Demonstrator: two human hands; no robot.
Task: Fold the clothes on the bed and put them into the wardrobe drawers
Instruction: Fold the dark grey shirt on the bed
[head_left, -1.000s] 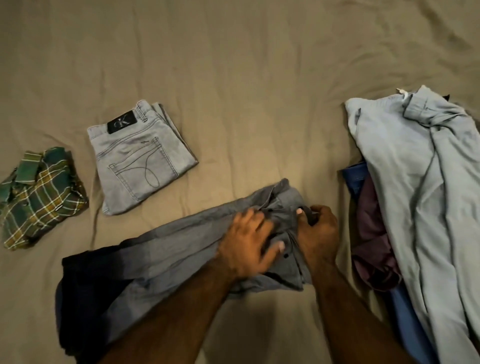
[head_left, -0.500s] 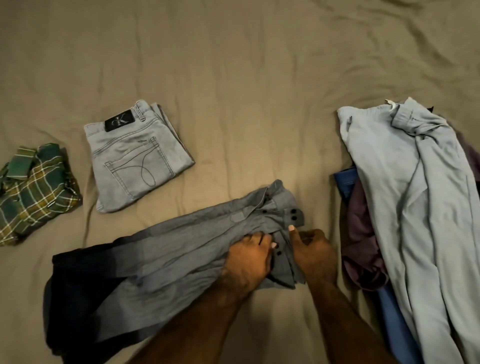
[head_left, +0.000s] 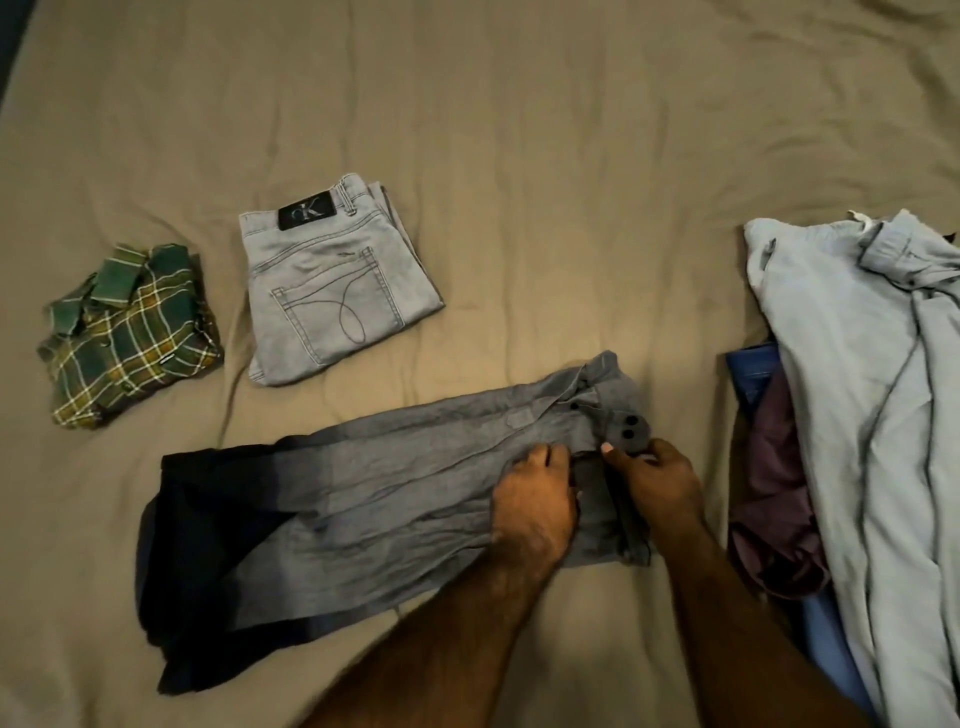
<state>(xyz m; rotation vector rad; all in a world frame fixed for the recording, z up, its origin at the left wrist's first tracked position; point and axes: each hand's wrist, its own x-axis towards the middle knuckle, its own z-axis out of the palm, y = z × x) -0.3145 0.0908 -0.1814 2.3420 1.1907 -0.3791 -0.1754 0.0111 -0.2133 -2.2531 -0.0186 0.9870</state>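
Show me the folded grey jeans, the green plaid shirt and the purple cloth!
folded light grey denim jeans (head_left: 332, 291), head view, back pocket.
folded green plaid shirt (head_left: 130, 338), head view, chest.
crumpled purple cloth (head_left: 774, 499), head view, bunched middle.

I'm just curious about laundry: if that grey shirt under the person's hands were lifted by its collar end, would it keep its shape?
Probably not. The grey shirt lies wrinkled and flat against the bed, so it looks thin and floppy; it would likely hang and unfold. It seems light, since the left hand and right hand bunch it easily.
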